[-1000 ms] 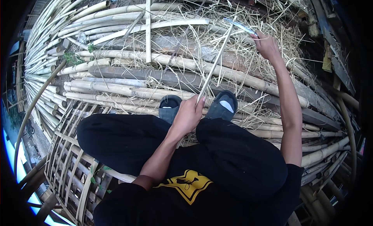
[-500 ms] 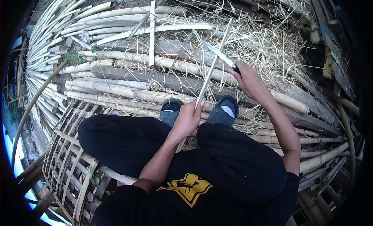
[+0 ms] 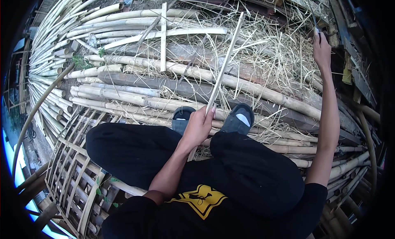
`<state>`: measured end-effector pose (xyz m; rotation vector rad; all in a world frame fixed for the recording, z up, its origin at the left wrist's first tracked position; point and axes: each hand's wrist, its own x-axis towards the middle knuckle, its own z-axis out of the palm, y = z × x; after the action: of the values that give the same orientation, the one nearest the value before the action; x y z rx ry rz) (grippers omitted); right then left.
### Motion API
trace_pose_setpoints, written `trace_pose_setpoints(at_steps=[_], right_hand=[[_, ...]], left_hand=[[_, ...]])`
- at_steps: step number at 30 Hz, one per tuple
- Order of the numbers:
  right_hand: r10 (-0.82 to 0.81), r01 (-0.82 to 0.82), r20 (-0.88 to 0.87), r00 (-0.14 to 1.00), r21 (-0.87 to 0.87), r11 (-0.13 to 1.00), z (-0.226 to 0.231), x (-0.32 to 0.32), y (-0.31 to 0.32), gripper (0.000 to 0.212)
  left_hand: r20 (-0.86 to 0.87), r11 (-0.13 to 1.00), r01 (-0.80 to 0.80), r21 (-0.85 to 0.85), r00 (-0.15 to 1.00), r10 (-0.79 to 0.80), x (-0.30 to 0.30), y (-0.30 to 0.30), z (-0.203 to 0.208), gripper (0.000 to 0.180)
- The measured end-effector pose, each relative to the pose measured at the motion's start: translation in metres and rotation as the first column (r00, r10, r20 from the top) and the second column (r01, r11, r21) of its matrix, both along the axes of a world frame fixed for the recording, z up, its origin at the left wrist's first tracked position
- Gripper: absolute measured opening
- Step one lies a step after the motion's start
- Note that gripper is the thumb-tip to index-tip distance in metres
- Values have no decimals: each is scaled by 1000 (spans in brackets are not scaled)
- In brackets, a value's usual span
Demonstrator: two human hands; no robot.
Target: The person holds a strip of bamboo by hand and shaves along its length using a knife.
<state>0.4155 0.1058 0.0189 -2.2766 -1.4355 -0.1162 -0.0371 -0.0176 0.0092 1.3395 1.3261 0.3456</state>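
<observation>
Here, your left hand (image 3: 199, 127) clasps a bamboo strip (image 3: 226, 62) slanting away over the poles (image 3: 185, 68); your outstretched right hand (image 3: 322, 49) grasps what looks like a knife (image 3: 315, 22), seen nearly edge-on.

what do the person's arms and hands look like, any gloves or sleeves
The left hand and right hand are ungloved, and both forearms are uncovered. Above them are short, plain black T-shirt sleeves.
</observation>
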Motion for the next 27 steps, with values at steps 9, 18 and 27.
trace_pose_setpoints(at_steps=[9, 18, 27], right_hand=[[517, -703, -566, 642, -165, 692, -4, -189, -89, 29], [569, -829, -619, 541, -280, 483, -7, -231, -119, 23], [756, -830, -341, 558, -246, 501, -44, -210, -101, 31]], left_hand=[[369, 850, -20, -526, 896, 249, 9, 5, 12, 32], [297, 903, -44, -427, 937, 186, 8, -1, -2, 31], [-11, 999, -9, -46, 1000, 8, 13, 4, 4, 36]])
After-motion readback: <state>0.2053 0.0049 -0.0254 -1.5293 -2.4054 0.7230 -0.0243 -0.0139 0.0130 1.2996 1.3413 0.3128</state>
